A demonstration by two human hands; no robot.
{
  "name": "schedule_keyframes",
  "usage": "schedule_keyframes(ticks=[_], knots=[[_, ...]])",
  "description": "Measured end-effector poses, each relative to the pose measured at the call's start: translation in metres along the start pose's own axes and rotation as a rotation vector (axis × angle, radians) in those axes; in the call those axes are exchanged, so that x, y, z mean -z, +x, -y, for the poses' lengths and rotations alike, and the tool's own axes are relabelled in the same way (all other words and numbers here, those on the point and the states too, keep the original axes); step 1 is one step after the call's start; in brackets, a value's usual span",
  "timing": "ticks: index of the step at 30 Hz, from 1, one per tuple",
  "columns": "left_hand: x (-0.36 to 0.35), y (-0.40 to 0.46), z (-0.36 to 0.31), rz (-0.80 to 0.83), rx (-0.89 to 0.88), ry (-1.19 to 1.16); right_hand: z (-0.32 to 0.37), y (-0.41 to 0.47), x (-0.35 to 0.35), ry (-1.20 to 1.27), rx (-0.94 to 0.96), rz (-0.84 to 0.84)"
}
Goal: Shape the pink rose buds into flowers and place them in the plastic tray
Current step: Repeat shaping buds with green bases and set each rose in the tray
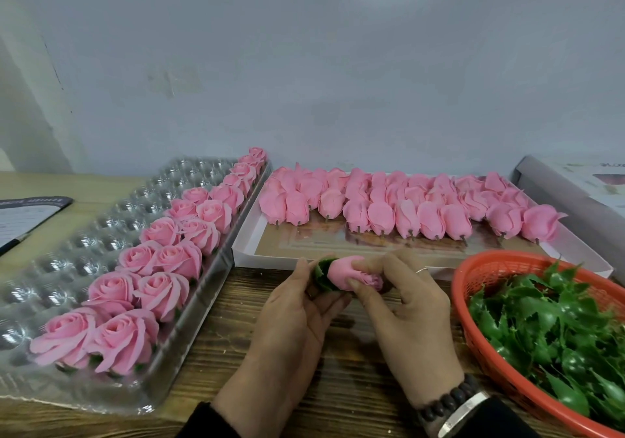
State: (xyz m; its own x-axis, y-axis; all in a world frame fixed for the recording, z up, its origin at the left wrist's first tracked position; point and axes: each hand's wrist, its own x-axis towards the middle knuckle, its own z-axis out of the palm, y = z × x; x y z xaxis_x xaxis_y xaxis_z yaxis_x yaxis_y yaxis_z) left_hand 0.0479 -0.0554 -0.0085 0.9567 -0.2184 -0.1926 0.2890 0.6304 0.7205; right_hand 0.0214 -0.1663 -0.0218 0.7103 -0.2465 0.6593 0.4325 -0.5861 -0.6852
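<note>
Lying sideways between both sets of fingers, the rose bud [345, 273] has its leafy base pinched by the left hand [297, 305] and its tip by the right hand [402, 299]. The plastic tray [67, 261] sits leftward, nearer the left hand.

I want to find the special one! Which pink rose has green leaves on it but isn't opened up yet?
The bud held between the left hand and right hand; only it has a green leaf collar while closed.
</note>
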Motion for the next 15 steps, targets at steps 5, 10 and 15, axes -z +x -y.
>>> schedule_keyframes(ticks=[5, 10, 15], knots=[[0.0015, -0.0014, 0.0044, 0.067, -0.025, 0.116, -0.0005, -0.0007, -0.0002, -0.047, 0.025, 0.045], [0.0044, -0.0011, 0.0074, 0.161, -0.051, 0.259, -0.0006, 0.0008, 0.0013, -0.054, 0.020, 0.044], [0.0086, 0.0006, 0.0004, 0.214, -0.102, 0.509, -0.0001, 0.0036, 0.0036, -0.024, -0.018, 0.079]])
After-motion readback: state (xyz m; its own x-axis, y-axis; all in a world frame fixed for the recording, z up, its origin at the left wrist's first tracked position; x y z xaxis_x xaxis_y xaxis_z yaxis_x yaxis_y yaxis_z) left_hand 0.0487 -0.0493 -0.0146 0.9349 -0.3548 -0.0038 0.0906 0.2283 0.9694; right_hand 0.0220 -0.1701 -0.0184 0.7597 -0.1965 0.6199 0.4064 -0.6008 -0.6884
